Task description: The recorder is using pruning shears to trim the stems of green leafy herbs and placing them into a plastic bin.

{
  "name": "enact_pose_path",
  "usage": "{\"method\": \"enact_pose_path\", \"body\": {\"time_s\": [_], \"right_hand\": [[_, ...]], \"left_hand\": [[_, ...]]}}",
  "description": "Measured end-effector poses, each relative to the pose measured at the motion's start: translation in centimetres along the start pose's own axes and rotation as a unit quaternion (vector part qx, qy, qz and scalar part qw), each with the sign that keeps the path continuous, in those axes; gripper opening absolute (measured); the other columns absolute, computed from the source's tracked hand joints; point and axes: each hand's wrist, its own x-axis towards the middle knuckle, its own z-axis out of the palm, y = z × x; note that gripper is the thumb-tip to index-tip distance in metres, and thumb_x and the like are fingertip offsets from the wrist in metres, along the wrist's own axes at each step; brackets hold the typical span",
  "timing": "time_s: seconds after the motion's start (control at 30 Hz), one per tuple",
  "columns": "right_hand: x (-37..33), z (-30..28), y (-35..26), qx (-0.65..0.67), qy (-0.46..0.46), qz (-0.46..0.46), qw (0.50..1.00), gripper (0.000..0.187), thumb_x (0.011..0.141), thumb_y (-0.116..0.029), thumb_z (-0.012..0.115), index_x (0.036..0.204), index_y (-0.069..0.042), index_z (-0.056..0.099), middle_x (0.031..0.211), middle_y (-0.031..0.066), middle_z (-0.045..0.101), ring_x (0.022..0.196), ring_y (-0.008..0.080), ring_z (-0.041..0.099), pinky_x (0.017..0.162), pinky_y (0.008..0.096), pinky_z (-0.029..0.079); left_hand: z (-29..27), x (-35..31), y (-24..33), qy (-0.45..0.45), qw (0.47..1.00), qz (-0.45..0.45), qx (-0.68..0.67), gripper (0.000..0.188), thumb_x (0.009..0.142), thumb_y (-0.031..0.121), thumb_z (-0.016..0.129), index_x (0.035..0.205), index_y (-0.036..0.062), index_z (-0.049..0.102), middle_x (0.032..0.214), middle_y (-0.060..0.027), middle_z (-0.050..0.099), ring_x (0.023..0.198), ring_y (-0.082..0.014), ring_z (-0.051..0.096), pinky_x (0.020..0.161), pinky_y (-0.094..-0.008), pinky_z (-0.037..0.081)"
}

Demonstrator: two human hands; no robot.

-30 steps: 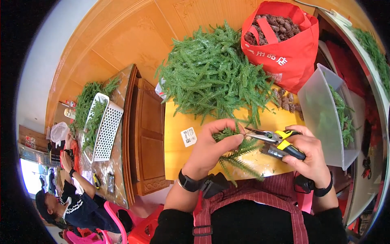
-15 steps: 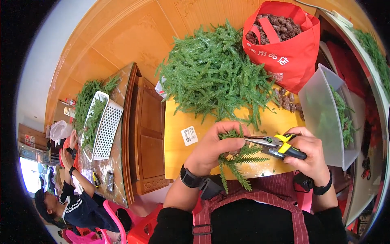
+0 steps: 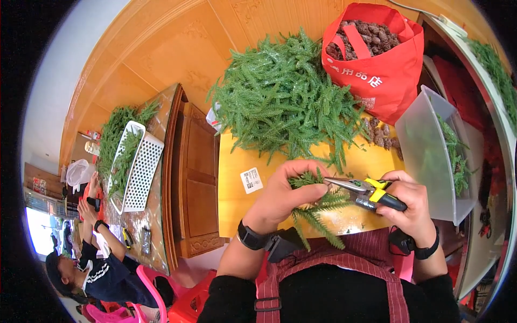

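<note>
My left hand (image 3: 293,191) is closed around an artificial pine sprig (image 3: 319,218), whose green needled tips fan out below the fingers. In my right hand (image 3: 406,199) is a pair of long-nose pliers (image 3: 371,192) with yellow and black handles. The pliers' jaws point left and reach my left thumb at the sprig's upper end. Whether the tips pinch anything there is too small to tell. Beyond my hands, a big heap of green pine sprigs (image 3: 285,97) covers the far part of the yellow table (image 3: 231,199).
A red bag (image 3: 371,81) full of pine cones stands at the back right, with loose pine cones (image 3: 383,133) beside it. A translucent bin (image 3: 431,156) holding sprigs is on the right. At left, a co-worker (image 3: 107,269) sits by another table with a white perforated basket (image 3: 141,172).
The sprig in my left hand has turned slightly, its lower tips shifting to the right. My right hand and the pliers have hardly moved.
</note>
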Motion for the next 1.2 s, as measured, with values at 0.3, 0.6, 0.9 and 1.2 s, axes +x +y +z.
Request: {"method": "enact_pose_path", "body": {"time_s": [0.3, 0.6, 0.9, 1.2], "right_hand": [[0.2, 0.2, -3.0, -0.084, 0.019, 0.129, 0.988, 0.023, 0.066, -0.014, 0.069, 0.065, 0.002, 0.052, 0.064, 0.0136, 0.052, 0.066, 0.0316, 0.054, 0.061, 0.0349, 0.044], [0.5, -0.9, -2.5, 0.014, -0.047, 0.148, 0.988, 0.03, 0.071, -0.028, 0.066, 0.072, 0.001, 0.058, 0.068, 0.0132, 0.055, 0.081, 0.0328, 0.057, 0.076, 0.0379, 0.044], [0.4, -0.5, -0.2, 0.013, -0.046, 0.058, 0.997, 0.035, 0.071, -0.032, 0.067, 0.076, 0.002, 0.059, 0.07, 0.0114, 0.058, 0.089, 0.0341, 0.057, 0.08, 0.0402, 0.044], [0.5, -0.5, 1.2, 0.036, -0.068, 0.033, 0.996, 0.036, 0.071, -0.033, 0.064, 0.077, 0.003, 0.06, 0.074, 0.0124, 0.06, 0.089, 0.0346, 0.057, 0.081, 0.0414, 0.043]], "left_hand": [[2.2, 0.5, -0.1, 0.192, 0.659, 0.402, 0.607, 0.017, 0.064, -0.002, 0.068, 0.079, 0.0031, 0.061, 0.076, -0.0103, 0.06, 0.071, -0.0246, 0.058, 0.068, -0.0305, 0.045], [1.1, 0.2, 0.1, 0.143, 0.921, 0.193, 0.308, 0.011, 0.075, 0.002, 0.063, 0.085, 0.0015, 0.059, 0.087, -0.0051, 0.06, 0.08, -0.0132, 0.055, 0.073, -0.0259, 0.044], [0.3, -0.2, 0.7, 0.055, 0.998, 0.005, 0.027, 0.009, 0.078, 0.007, 0.061, 0.085, 0.0041, 0.057, 0.087, -0.0022, 0.059, 0.069, -0.0049, 0.05, 0.058, -0.0183, 0.039], [-0.2, 0.1, 0.5, 0.001, 0.998, -0.036, -0.044, 0.008, 0.078, 0.009, 0.061, 0.085, 0.0046, 0.058, 0.085, -0.0012, 0.059, 0.062, -0.0045, 0.047, 0.054, -0.0186, 0.037]]}}
